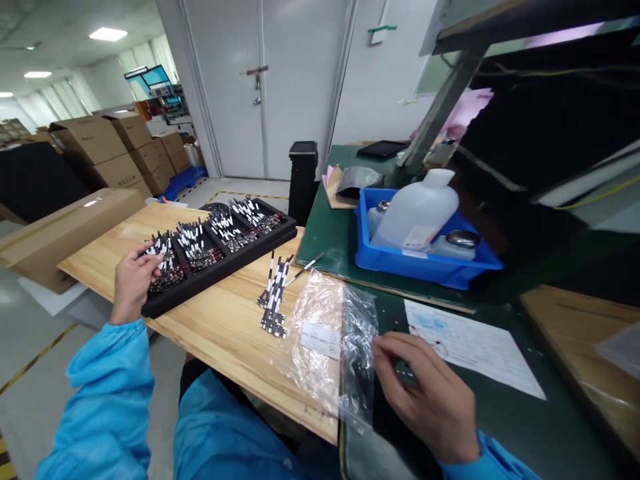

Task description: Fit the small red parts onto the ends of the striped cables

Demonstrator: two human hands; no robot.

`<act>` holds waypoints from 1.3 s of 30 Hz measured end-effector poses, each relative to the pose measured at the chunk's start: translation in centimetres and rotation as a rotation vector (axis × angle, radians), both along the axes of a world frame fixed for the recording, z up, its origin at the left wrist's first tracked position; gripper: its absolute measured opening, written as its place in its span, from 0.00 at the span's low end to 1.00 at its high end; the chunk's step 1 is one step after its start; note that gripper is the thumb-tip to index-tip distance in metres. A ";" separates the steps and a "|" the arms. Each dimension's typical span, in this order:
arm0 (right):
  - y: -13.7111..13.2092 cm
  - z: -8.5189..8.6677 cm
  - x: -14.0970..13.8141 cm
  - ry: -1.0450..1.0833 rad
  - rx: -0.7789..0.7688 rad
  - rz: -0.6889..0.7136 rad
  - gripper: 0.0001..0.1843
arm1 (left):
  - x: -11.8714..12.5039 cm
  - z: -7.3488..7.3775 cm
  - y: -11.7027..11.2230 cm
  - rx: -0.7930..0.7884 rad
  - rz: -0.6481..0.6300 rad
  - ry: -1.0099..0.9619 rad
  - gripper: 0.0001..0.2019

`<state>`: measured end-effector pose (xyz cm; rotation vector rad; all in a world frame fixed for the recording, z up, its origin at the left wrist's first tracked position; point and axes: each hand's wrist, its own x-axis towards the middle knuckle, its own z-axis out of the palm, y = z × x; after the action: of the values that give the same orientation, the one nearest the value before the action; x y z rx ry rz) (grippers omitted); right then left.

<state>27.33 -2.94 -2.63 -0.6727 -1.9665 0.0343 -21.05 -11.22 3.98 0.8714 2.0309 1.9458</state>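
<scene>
My left hand point(136, 277) is at the near-left compartment of a black tray point(215, 273), thumb and fingers pinched among small circuit strips point(163, 243) with black-and-white tails. What exactly sits between those fingertips is too small to make out. Several compartments of the tray hold bundles of these strips. A loose pile of the same circuit strips point(274, 297) lies on the wooden board, right of the tray. My right hand point(430, 393) has its thumb and fingertips closed at the right edge of a clear plastic bag point(320, 307), which bears a white label point(320, 339).
A blue bin point(425, 272) with a white plastic bottle point(420, 210) and metal-capped containers stands on the green bench point(330, 233). A printed sheet point(470, 343) lies right of the bag. Cardboard boxes point(95, 147) are stacked at the left. A sloping shelf post point(445, 107) rises at the right.
</scene>
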 end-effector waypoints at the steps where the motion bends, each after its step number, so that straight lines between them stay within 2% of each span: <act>1: 0.0 0.1 0.0 0.003 -0.001 0.000 0.08 | -0.7 -0.2 -0.4 -0.036 0.040 0.012 0.31; 4: 0.0 0.4 -0.1 0.007 -0.006 0.005 0.07 | -1.8 -0.8 -1.2 -0.127 0.071 0.028 0.34; 12: 0.1 -0.1 0.2 0.002 -0.004 -0.002 0.09 | -1.8 -1.2 -1.3 -0.285 0.109 0.138 0.33; 16: 0.1 0.0 0.2 0.017 0.000 -0.006 0.08 | -1.5 -1.1 -1.9 -0.391 0.181 0.287 0.23; 19: 0.2 0.1 0.3 0.016 -0.007 -0.004 0.10 | -0.5 -0.9 -2.6 -0.508 0.273 0.529 0.16; 21: 0.2 0.0 0.4 0.021 -0.020 0.000 0.11 | 0.5 -0.7 -2.9 -0.575 0.334 0.765 0.17; 23: 0.1 -0.1 0.4 0.035 -0.039 0.006 0.12 | 1.9 -0.6 -2.7 -0.553 0.320 0.910 0.18; 25: 0.0 -0.1 0.4 0.055 -0.063 0.005 0.11 | 3.7 -0.6 -2.0 -0.459 0.166 0.887 0.18; 27: 0.0 0.0 0.3 0.074 -0.088 -0.005 0.10 | 5.8 -0.9 -1.0 -0.419 -0.121 0.794 0.17; 30: 0.1 0.3 0.4 0.120 -0.105 -0.036 0.08 | 9.6 -1.8 0.8 -0.506 -0.595 0.655 0.17; 32: 0.3 0.5 0.6 0.161 -0.120 -0.071 0.07 | 12.2 -2.5 1.9 -0.576 -0.781 0.634 0.17; 34: 0.6 0.5 0.9 0.204 -0.144 -0.110 0.05 | 14.5 -3.2 2.7 -0.620 -0.845 0.664 0.15; 36: 0.8 0.4 1.2 0.242 -0.172 -0.140 0.05 | 16.2 -3.7 3.1 -0.639 -0.850 0.721 0.13; 39: 1.1 0.3 1.6 0.288 -0.191 -0.174 0.04 | 17.5 -4.3 3.3 -0.607 -0.848 0.805 0.13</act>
<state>28.94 -1.87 -2.36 -0.9094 -1.6360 0.2040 -3.56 -7.92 -0.37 2.0581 1.8512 0.5069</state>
